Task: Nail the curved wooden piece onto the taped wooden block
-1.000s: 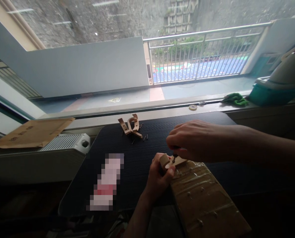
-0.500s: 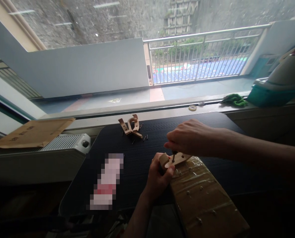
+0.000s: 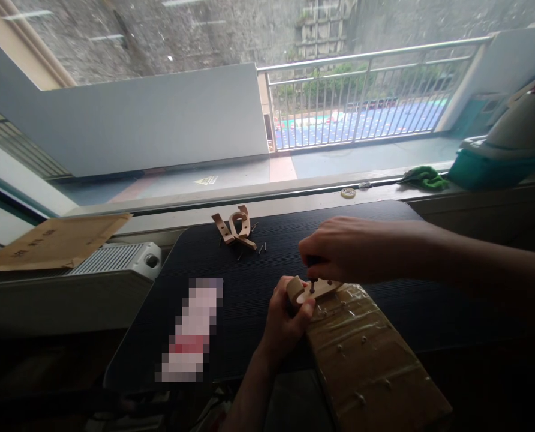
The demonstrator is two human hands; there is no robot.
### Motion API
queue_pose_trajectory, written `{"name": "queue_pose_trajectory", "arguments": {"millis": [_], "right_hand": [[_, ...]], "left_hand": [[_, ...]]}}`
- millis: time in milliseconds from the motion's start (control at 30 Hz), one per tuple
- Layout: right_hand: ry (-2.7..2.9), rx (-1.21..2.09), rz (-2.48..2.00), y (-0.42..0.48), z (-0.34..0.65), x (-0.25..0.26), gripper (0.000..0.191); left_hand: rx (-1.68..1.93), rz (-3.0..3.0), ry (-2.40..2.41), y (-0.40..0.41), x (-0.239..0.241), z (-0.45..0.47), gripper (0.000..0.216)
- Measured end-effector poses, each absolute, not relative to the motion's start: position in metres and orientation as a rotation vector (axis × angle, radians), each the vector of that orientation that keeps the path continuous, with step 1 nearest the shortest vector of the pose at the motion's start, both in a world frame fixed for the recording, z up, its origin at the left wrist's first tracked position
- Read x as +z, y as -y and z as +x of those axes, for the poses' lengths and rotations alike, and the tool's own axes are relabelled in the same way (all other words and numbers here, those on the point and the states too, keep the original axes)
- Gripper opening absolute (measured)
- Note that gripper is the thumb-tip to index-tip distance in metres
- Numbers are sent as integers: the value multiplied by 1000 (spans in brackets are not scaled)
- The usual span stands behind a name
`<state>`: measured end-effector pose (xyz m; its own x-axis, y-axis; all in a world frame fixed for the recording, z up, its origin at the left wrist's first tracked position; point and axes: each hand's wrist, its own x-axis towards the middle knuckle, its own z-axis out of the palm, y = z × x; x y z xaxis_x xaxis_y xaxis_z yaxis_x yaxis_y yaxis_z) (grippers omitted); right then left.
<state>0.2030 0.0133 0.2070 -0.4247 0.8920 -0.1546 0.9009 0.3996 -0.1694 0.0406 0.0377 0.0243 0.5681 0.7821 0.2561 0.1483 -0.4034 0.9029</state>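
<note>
My left hand (image 3: pixel 284 321) is closed around the curved end of a pale wooden hook (image 3: pixel 322 290), thumb along its near side. The hook rests on the far end of a taped cardboard box (image 3: pixel 370 360). Above it, my right hand (image 3: pixel 346 249) grips the dark handle of a screwdriver (image 3: pixel 313 261). The shaft points down at a hole in the hook; whether a screw sits there I cannot make out. Farther back on the black table (image 3: pixel 245 312) lies a small pile of wooden hooks (image 3: pixel 239 226), with loose screws (image 3: pixel 261 248) around it.
A blurred pinkish item (image 3: pixel 195 324) lies on the table's left side. Small holes dot the box top. Left of the table, a brown envelope (image 3: pixel 65 237) covers part of a radiator (image 3: pixel 114 258). A green cloth (image 3: pixel 424 177) and teal container (image 3: pixel 492 168) stand along the windowsill.
My right hand has turned slightly on the screwdriver, showing more of its dark handle. My left hand keeps its grip on the hook. The whole view has shifted slightly.
</note>
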Motion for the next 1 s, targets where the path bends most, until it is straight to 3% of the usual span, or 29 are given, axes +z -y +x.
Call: {"name": "queue_pose_trajectory", "arguments": {"millis": [233,333,433,533,700,833,1000], "right_hand": [[-2599,-732,2349,-16,205,153,36],[-2709,-880,2516,-1,219,160,37],[-2878,-630,2604,19,245,167,23],[-2646,-446,2730,31,266,156,24],[-2226,-734,2766,37,268,115,39],[-2306,-1036,2828,40,263,96,33],[-2280,-1066,2981,41,261,84,32]], "left_hand": [[834,1807,-782,-36,31,41,17],[765,1748,-782,-34,36,35,32],[763,1653,-823,-26,36,28,56],[723,1572,-835,-15,33,29,67],[692,1536,-880,-7,33,36,71],[670,1512,-884,-6,35,36,72],[591,1445,-859,-7,33,35,71]]}}
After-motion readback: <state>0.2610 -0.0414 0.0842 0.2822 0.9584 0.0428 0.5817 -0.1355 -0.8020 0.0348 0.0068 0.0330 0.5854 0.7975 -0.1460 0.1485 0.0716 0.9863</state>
